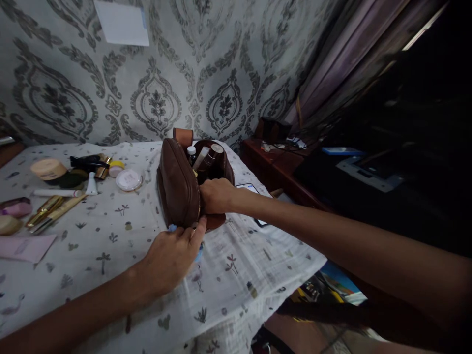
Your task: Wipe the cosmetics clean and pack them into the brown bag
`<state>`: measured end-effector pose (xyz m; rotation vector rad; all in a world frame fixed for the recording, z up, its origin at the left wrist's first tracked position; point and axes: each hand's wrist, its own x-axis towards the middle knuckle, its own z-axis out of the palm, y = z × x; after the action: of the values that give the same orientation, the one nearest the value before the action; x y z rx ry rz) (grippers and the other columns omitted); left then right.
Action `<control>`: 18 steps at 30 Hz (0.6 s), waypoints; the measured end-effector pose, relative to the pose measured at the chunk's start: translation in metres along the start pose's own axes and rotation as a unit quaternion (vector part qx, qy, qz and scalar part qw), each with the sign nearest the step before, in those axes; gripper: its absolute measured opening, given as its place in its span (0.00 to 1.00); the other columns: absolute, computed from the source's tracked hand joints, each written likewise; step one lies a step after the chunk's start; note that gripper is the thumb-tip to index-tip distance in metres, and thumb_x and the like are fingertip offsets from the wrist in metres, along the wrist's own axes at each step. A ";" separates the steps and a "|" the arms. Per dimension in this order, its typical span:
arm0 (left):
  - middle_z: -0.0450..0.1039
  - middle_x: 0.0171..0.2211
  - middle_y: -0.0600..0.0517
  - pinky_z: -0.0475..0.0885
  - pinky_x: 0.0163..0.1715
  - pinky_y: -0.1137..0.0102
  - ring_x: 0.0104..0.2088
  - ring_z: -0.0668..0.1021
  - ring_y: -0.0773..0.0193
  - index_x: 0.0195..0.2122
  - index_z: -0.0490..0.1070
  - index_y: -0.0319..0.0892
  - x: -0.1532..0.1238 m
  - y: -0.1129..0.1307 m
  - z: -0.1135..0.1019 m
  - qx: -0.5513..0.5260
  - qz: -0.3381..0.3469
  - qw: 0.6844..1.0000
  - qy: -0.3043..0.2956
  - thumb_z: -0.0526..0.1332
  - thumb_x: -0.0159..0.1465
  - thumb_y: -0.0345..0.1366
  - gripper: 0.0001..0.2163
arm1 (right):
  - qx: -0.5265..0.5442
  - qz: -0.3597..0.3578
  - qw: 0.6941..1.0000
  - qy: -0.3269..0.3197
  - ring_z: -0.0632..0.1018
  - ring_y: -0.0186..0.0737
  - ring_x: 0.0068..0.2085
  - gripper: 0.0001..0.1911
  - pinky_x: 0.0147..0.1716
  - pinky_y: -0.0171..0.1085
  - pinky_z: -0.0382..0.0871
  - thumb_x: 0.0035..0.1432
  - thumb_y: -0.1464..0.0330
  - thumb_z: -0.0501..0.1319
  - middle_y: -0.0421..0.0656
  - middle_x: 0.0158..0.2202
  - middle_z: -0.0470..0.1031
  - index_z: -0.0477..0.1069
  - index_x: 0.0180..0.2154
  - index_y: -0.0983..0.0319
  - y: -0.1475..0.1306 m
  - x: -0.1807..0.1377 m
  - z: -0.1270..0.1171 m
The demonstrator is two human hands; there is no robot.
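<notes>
A brown leather makeup bag point(179, 182) stands unzipped on the cloth, its mouth turned to the right. Inside it show a white-capped dark bottle point(191, 153), a pale tube point(200, 158) and a dark bottle with a shiny cap point(214, 153). My right hand point(218, 195) is curled at the bag's mouth, its fingertips hidden inside. With my left hand point(173, 258) I grip the bag's lower front corner near the end of the zip. Bits of something blue peek out on both sides of my left hand; what it is, I cannot tell.
Cosmetics lie on the left: a round compact point(129, 180), a jar point(49, 169), a pink tube point(27, 247), a white stick point(58, 192) and several more. Behind my right wrist is a phone point(248, 188). The patterned cloth point(147, 305) drops off at the right, beside a dark red cabinet point(273, 164).
</notes>
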<state>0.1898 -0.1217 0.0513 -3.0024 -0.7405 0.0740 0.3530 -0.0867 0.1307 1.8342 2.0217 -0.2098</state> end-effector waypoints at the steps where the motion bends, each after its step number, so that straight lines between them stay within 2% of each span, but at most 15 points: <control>1: 0.78 0.45 0.43 0.76 0.33 0.66 0.42 0.81 0.54 0.67 0.55 0.39 0.000 0.000 0.000 0.002 -0.002 1.000 -0.004 0.60 0.61 0.28 0.32 | -0.006 -0.001 1.000 -0.001 0.80 0.55 0.51 0.18 0.46 0.44 0.75 0.62 0.67 0.61 0.58 0.48 0.80 0.76 0.50 0.68 0.000 0.000 0.000; 9: 0.78 0.43 0.44 0.76 0.32 0.66 0.40 0.82 0.54 0.67 0.56 0.39 0.003 0.002 -0.005 0.000 -0.009 1.000 -0.029 0.59 0.62 0.28 0.31 | -0.013 -0.006 1.000 0.007 0.80 0.55 0.51 0.19 0.45 0.44 0.75 0.61 0.64 0.62 0.55 0.48 0.80 0.76 0.52 0.66 0.002 0.005 0.007; 18: 0.79 0.43 0.44 0.76 0.33 0.67 0.40 0.82 0.55 0.66 0.57 0.40 0.002 0.001 0.007 0.011 -0.015 1.000 -0.004 0.60 0.62 0.27 0.30 | -0.012 -0.007 1.000 -0.016 0.80 0.55 0.53 0.22 0.47 0.43 0.76 0.57 0.69 0.64 0.56 0.49 0.80 0.75 0.54 0.67 0.000 0.010 0.008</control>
<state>0.1915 -0.1216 0.0442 -2.9705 -0.7782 0.0913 0.3541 -0.0800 0.1195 1.7909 2.0069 -0.2162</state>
